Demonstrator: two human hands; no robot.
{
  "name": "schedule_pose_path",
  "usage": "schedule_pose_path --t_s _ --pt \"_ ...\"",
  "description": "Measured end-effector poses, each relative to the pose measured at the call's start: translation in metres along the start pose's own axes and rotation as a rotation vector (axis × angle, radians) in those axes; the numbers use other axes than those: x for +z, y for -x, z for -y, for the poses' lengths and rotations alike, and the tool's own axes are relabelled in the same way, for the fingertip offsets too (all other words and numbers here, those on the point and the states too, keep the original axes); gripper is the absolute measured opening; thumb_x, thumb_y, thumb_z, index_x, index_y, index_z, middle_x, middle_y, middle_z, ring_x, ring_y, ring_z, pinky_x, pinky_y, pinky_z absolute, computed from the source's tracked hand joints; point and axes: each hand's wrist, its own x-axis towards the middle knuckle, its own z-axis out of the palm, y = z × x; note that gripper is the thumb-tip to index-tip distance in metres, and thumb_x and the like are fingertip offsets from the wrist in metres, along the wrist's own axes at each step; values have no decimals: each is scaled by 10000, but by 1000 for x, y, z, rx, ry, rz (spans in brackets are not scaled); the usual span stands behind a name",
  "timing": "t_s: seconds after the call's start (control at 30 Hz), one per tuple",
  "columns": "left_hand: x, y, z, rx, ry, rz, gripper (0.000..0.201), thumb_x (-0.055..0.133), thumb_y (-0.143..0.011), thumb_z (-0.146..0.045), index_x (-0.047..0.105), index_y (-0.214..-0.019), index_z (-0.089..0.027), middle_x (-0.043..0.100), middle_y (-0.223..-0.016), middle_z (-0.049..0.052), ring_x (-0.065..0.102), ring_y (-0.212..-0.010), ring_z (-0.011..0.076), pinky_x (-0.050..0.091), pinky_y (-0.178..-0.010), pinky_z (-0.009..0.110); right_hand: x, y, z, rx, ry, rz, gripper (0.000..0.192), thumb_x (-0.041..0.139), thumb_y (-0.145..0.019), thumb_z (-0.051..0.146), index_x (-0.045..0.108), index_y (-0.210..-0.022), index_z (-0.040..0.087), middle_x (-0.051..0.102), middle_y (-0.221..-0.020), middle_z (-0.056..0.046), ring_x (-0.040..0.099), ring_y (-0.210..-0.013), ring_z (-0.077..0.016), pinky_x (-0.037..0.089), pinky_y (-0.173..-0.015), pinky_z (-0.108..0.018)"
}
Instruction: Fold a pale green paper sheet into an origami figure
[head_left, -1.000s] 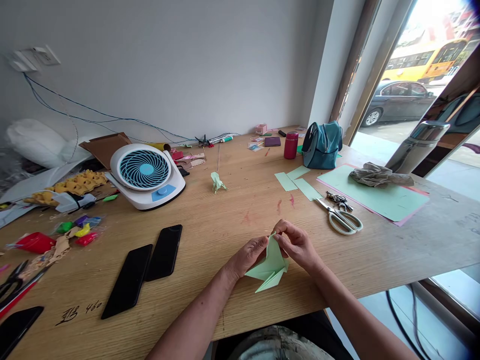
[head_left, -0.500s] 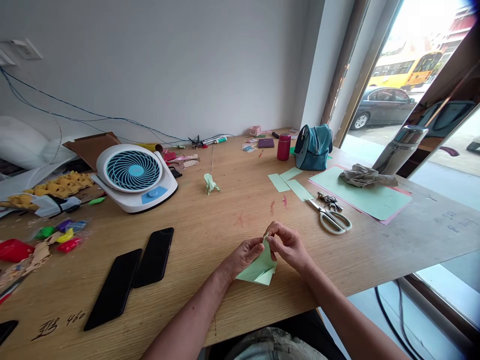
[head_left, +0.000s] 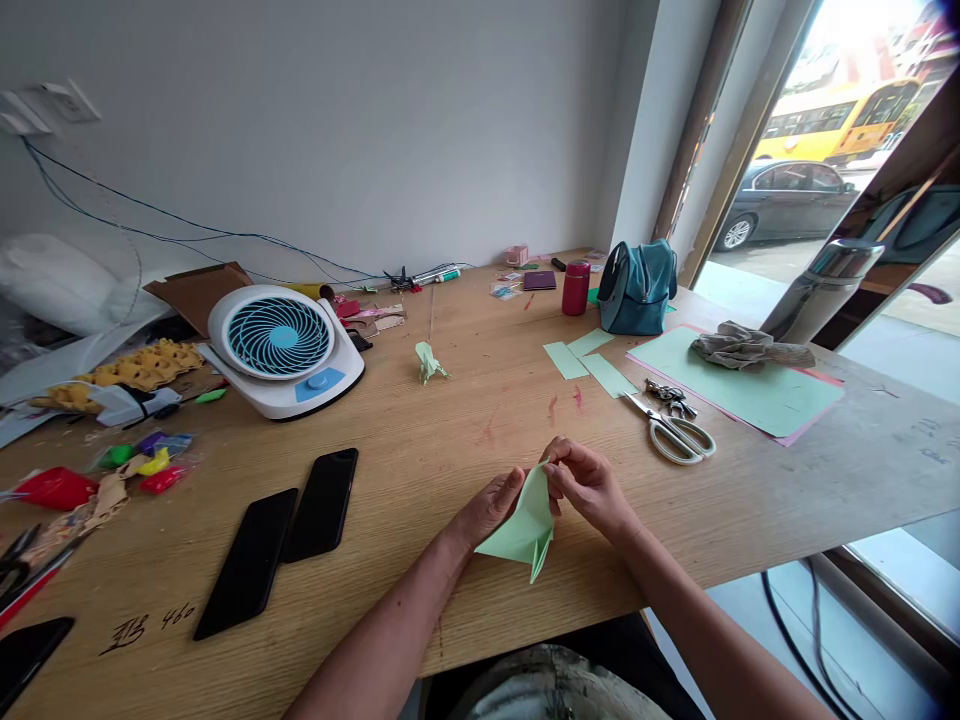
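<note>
A folded piece of light green paper (head_left: 526, 525) is held up just above the wooden table (head_left: 450, 450), near its front edge. My left hand (head_left: 491, 508) grips the paper's left side and my right hand (head_left: 589, 485) pinches its upper tip from the right. Both hands have fingers closed on the paper. A small finished green paper figure (head_left: 429, 362) stands farther back at the table's middle.
Scissors (head_left: 673, 432) and keys lie to the right, beside green paper strips (head_left: 589, 360) and a large green sheet (head_left: 750, 390) with a crumpled cloth. Two black phones (head_left: 289, 530) lie to the left, a white fan (head_left: 281, 345) behind them. A teal bag (head_left: 637, 290) stands at the back.
The paper has been turned in my hands, so its lower point now hangs down toward the table edge. Both hands keep their grip near the tip.
</note>
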Motion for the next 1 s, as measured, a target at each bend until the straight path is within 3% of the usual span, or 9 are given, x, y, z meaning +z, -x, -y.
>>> schedule_pose_path --t_s 0.17,0.3,0.8,1.0 --pt "0 0 3 -4 1 -20 657 522 -817 -737 708 -921 -115 609 -754 49 478 -593 110 350 -591 234 0 0 2 -31 58 16 203 619 -922 381 580 -832 203 514 -663 38 546 -445 -101 472 -449 -260" --pt "-1 -2 5 16 23 -25 599 595 -805 -687 704 -984 -125 618 -777 47 502 -625 118 381 -639 237 -2 0 1 -37 102 18 208 604 -932 389 573 -832 209 530 -626 34 555 -465 -118 490 -486 -279" --pt "3 0 -2 87 -201 -108 565 512 -893 -628 736 -1023 -125 662 -788 61 552 -721 162 404 -701 249 -1 1 0 -27 75 -3 240 616 -918 409 587 -799 202 533 -705 14 547 -506 -119 493 -479 -283" --pt "3 -3 1 136 -222 -149 567 515 -889 -631 752 -937 -118 655 -739 52 557 -699 157 409 -703 248 -3 1 -1 -55 94 20 208 581 -947 366 598 -819 203 526 -686 16 563 -547 -131 499 -552 -301"
